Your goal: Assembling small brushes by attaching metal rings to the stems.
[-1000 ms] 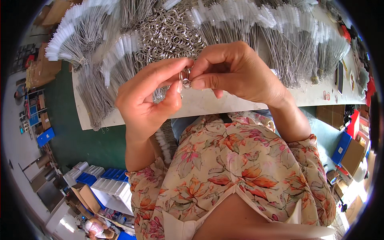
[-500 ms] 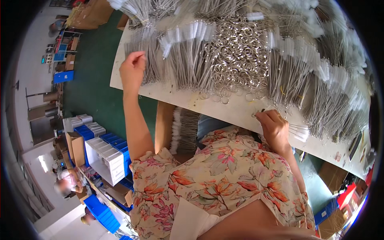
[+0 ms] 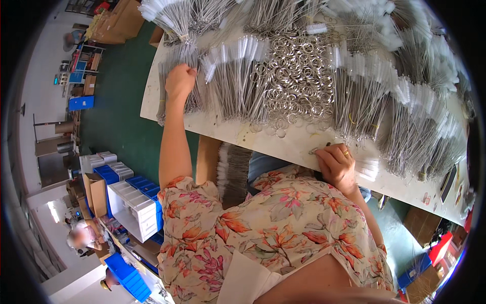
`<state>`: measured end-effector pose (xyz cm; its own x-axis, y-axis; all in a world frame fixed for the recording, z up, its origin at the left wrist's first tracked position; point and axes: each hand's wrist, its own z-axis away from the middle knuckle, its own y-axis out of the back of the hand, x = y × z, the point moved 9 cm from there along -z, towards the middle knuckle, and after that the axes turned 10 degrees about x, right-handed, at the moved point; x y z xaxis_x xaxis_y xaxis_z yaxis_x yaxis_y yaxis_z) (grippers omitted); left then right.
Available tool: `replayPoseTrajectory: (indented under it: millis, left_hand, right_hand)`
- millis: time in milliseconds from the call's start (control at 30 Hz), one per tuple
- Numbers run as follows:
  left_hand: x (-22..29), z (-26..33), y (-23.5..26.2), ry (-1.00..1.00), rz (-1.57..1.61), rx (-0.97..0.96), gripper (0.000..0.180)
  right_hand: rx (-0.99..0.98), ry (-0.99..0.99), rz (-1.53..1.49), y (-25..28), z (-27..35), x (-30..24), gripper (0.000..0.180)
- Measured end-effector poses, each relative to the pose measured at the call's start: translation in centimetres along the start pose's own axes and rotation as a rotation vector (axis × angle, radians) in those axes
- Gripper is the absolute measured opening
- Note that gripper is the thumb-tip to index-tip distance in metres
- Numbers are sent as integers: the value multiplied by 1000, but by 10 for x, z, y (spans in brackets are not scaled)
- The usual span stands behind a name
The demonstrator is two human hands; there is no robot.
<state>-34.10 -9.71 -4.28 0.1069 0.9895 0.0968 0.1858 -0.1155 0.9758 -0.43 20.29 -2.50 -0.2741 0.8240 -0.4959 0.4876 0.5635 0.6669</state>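
Note:
My left hand [image 3: 180, 82] is over the leftmost row of thin wire brushes [image 3: 191, 104], its fingers curled closed; whatever they may grip is hidden. Near the table's front edge, my right hand [image 3: 336, 164] pinches several wire brushes. Their looped metal ends [image 3: 318, 151] poke out at the fingertips, and the white bristle heads [image 3: 368, 169] show on the hand's other side. Between the brush rows lies a wide heap of silver split rings [image 3: 298, 76]. More wire brushes [image 3: 235, 76] with clear-white bristles lie just left of the rings.
Rows of wire brushes [image 3: 420, 121] cover the table's right side, with more bundles along the back. The pale tabletop [image 3: 228, 129] ends close to my body. Below stands a cardboard box [image 3: 206, 162] beside more brushes. Blue and white bins [image 3: 132, 205] stand at left; people work farther off.
My left hand has shifted slightly right over the brushes, its fingers now turned down. My right hand has moved a little left and nearer my body, with the brushes still in it.

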Motion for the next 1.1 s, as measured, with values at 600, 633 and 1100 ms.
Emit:
replayPoseTrajectory:
  millis: [600,633,1100]
  left_hand:
    - [80,74,45,13,624,36,17]
    - [93,73,37,-136,229,31,16]
    - [105,69,47,-159,673,64,15]
  right_hand:
    - [207,-87,-113,41,-47,41,22]
    - [228,-174,-92,45,-59,57,18]
    - [21,-633,441,45,-94,145,18]
